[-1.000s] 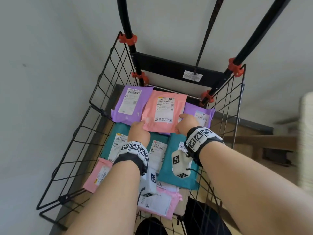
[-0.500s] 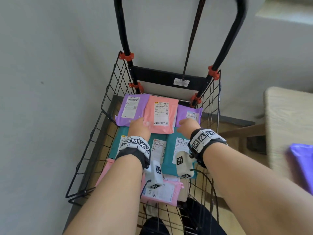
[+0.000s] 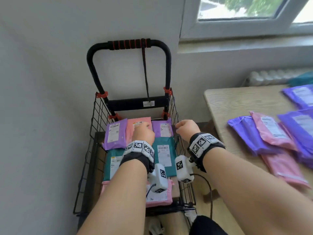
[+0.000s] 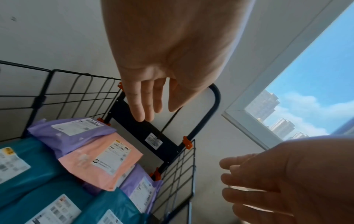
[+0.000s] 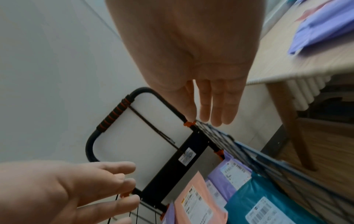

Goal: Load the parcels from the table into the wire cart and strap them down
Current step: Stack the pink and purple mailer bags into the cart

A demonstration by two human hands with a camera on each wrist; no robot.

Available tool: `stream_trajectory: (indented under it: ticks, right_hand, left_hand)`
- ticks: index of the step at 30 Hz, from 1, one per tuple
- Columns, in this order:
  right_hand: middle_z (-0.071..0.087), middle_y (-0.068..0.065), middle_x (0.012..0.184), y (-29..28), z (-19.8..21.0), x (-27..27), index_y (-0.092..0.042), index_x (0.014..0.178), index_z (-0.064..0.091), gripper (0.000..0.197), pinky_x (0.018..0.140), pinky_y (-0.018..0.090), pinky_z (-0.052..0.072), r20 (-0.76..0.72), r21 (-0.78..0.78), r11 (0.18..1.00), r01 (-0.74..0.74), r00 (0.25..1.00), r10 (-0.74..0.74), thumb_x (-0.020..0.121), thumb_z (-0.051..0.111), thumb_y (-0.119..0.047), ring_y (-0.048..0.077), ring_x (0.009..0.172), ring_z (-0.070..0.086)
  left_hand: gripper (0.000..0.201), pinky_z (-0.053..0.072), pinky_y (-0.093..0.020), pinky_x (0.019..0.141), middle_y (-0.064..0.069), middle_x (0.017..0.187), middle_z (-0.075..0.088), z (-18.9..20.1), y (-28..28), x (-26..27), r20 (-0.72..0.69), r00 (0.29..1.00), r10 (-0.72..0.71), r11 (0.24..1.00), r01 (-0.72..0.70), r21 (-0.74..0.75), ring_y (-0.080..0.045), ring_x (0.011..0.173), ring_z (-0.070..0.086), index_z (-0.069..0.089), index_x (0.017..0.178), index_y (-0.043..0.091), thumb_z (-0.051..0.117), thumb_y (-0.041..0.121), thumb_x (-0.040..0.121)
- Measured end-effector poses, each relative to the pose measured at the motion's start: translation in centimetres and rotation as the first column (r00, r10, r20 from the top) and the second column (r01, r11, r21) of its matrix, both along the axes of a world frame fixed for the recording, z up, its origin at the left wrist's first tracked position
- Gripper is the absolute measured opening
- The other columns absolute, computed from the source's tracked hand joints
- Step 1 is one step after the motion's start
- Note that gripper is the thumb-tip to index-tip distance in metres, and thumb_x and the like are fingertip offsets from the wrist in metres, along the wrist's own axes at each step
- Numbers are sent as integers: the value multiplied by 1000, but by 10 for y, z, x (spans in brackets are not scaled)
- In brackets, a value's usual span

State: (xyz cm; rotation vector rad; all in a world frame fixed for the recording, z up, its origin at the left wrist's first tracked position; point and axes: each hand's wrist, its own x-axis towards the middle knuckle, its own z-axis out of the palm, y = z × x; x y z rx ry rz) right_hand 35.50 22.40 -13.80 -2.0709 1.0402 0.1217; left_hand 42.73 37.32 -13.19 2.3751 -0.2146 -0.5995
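The black wire cart [image 3: 100, 119] stands against the wall and holds flat mailer parcels: a purple one [image 3: 115, 134], a pink one [image 3: 135, 122] and another purple one [image 3: 161, 128] at the back, with teal ones [image 3: 165, 155] in front of them. My left hand [image 3: 143, 133] hovers above the pink parcel [image 4: 103, 163], fingers [image 4: 145, 98] straight and holding nothing. My right hand [image 3: 186, 128] hangs over the cart's right wall, its fingers [image 5: 210, 103] loose and empty. A dark strap [image 3: 145, 73] hangs from the cart handle [image 3: 128, 44].
A wooden table [image 3: 237, 102] to the right carries several more purple parcels [image 3: 249, 133] and pink parcels [image 3: 271, 131]. A white radiator [image 3: 271, 77] and a window sill lie behind it. The wall is close on the cart's left.
Both hands have lifted off the pink parcel and drawn back. The right hand has moved right over the cart wall. The view has risen and swung right, and the table now shows.
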Motion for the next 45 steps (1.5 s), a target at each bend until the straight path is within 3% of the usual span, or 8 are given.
stream_trajectory:
  ticks: [7, 10, 17, 30, 33, 36, 40, 45]
  right_hand:
    - [69, 6, 98, -61, 4, -74, -21, 83, 69, 20, 88, 30, 52, 78, 45, 980, 193, 977, -196, 85, 58, -5, 26, 102, 65]
    - [69, 6, 104, -97, 2, -108, -16, 100, 72, 25, 86, 26, 47, 82, 31, 973, 229, 970, -231, 85, 57, -3, 25, 103, 64]
    - [68, 12, 96, -200, -3, -192, -14, 95, 73, 22, 86, 30, 48, 53, -32, 952, 303, 952, -301, 86, 55, -6, 23, 96, 63]
    - [63, 16, 119, -328, -26, -271, -2, 116, 61, 33, 93, 32, 42, -108, -35, 942, 333, 936, -335, 87, 59, -17, 31, 115, 56]
    - [60, 11, 85, -342, -35, -275, -4, 87, 60, 17, 79, 32, 41, -144, 15, 958, 285, 949, -280, 87, 60, -21, 31, 96, 57]
    - [44, 3, 64, -351, -45, -273, -14, 61, 39, 33, 69, 27, 32, -187, 18, 966, 257, 950, -249, 87, 58, -22, 25, 80, 48]
    - [53, 12, 86, -359, -52, -268, -7, 85, 54, 18, 70, 27, 34, -231, 35, 976, 216, 952, -202, 87, 57, -24, 25, 81, 48]
    - [61, 15, 99, -364, -58, -264, 2, 115, 60, 46, 70, 28, 37, -266, 86, 976, 201, 948, -172, 85, 61, -33, 31, 93, 59]
  left_hand:
    - [43, 51, -37, 90, -8, 130, 55, 11, -60, -60, 21, 987, -159, 987, 158, 31, -31, 103, 62, 55, 128, 20, 40, 7, 90]
    - [43, 48, -32, 94, -8, 132, 54, 10, -98, -85, 39, 980, -197, 979, 195, 51, -28, 111, 58, 57, 128, 21, 39, 8, 91]
    - [39, 45, -33, 100, -8, 133, 55, 6, -206, -157, 21, 960, -278, 959, 276, 62, -27, 119, 54, 58, 127, 20, 40, 11, 92]
    - [49, 34, -29, 105, -11, 147, 41, -46, -345, -240, -83, 923, -375, 921, 382, 84, -27, 132, 43, 45, 140, 12, 44, 7, 91]
    - [32, 38, -31, 98, -16, 134, 49, -53, -360, -246, -74, 938, -338, 935, 344, 92, -32, 121, 49, 56, 119, 5, 45, 9, 90]
    - [24, 41, -34, 91, -19, 123, 53, -59, -371, -248, -97, 946, -310, 938, 321, 128, -35, 111, 54, 56, 110, 3, 47, 14, 90]
    - [34, 42, -35, 92, -21, 123, 52, -63, -381, -247, -130, 961, -244, 953, 262, 151, -37, 108, 56, 59, 109, -1, 48, 27, 93]
    - [44, 40, -35, 102, -18, 131, 43, -65, -389, -243, -186, 963, -196, 959, 228, 169, -34, 117, 51, 55, 124, 1, 45, 34, 95]
